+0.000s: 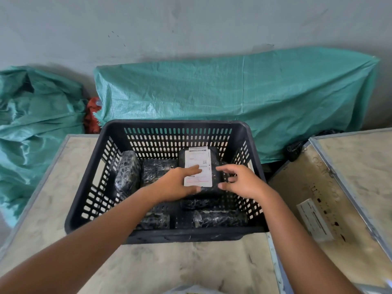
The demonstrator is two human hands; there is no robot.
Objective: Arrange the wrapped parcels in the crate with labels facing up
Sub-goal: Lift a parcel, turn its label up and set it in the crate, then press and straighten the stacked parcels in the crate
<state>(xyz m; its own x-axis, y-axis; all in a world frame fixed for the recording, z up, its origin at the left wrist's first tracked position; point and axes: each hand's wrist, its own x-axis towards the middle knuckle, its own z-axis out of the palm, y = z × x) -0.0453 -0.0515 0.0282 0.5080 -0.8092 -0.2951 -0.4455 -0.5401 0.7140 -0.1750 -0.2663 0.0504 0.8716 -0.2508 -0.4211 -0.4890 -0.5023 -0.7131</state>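
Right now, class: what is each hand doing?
Left hand: open, fingers spread over the labelled parcel; contact cannot be told.
Right hand: open, fingers curled beside the same parcel, holding nothing.

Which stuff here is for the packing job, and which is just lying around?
For the job:
black crate
labelled parcel
other wrapped parcels, like one
left hand, right hand, both open

Just lying about:
green sacks
red bag
white label on the side board
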